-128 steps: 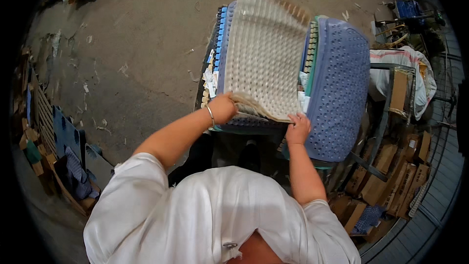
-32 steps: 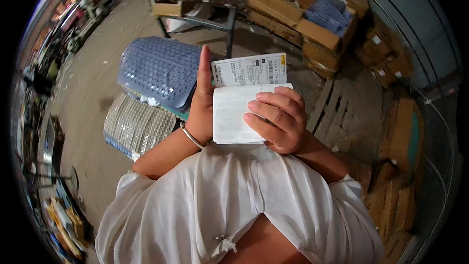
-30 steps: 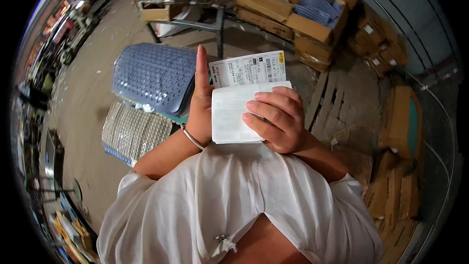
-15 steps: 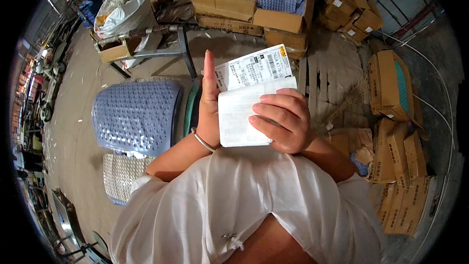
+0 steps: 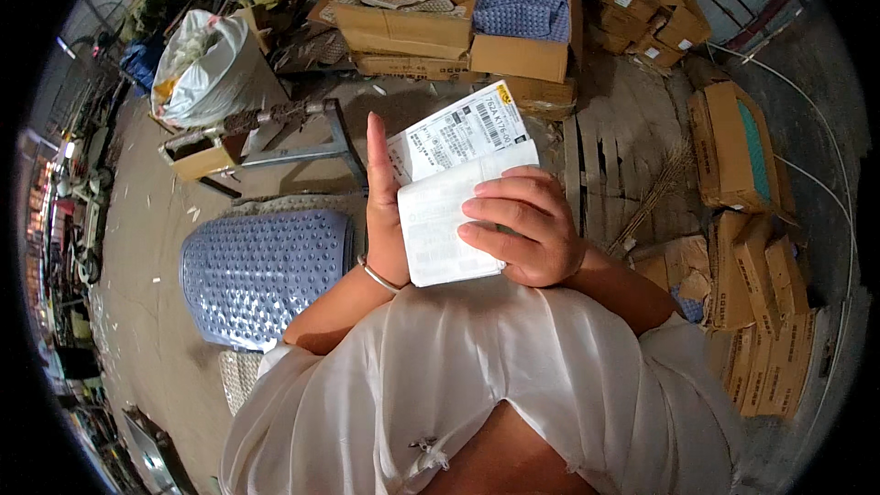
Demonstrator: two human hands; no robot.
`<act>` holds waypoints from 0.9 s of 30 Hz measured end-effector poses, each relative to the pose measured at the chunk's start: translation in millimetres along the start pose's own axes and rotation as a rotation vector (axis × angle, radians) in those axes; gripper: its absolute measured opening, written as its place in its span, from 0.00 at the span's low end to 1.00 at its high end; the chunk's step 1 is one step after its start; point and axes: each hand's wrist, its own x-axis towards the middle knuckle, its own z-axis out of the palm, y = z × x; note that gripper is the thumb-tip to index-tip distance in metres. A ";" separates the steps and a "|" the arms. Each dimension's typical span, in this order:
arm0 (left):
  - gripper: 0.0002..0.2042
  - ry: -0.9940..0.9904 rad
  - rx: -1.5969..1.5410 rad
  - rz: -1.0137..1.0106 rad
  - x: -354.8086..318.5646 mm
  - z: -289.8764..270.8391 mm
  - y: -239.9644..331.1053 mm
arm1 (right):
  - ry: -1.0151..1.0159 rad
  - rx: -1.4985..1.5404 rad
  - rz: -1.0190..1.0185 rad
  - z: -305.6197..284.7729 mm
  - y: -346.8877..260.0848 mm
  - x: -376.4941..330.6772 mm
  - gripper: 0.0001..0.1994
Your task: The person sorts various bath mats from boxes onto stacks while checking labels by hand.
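A stack of white paper shipping labels is held in front of my chest. A printed label with a barcode and a yellow corner sticks out beyond its far edge. My left hand, with a bangle at the wrist, holds the stack from the left side. One digit points straight up and clear of the paper; the other fingers are hidden. Across the right side of the stack lies my right hand, gripping it with its fingers bent over the top sheet and its thumb out of sight.
Blue-grey bumpy mats lie at the left, by a metal frame and a white sack. Open cardboard boxes with mats stand at the back. More cartons are stacked at right, near a twig broom.
The stack and both hands have shifted slightly left and nearer, with the grip looking alike. My view has turned a little, so the mats and frame appear lower.
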 end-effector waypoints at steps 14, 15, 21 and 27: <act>0.15 -0.224 1.317 0.452 108.0 -44.9 -20.7 | -0.004 0.149 0.232 -12.0 132.9 -46.7 0.18; 0.15 -0.263 1.486 0.593 119.1 -33.4 -17.5 | -0.032 0.156 0.253 -18.6 151.6 -50.3 0.18; 0.08 0.089 1.365 0.324 174.5 -1.6 -36.9 | -0.080 0.290 0.474 -32.7 248.5 -63.2 0.10; 0.16 0.241 0.334 0.030 208.3 33.9 -29.4 | 0.014 1.001 0.894 -26.0 306.4 -20.4 0.12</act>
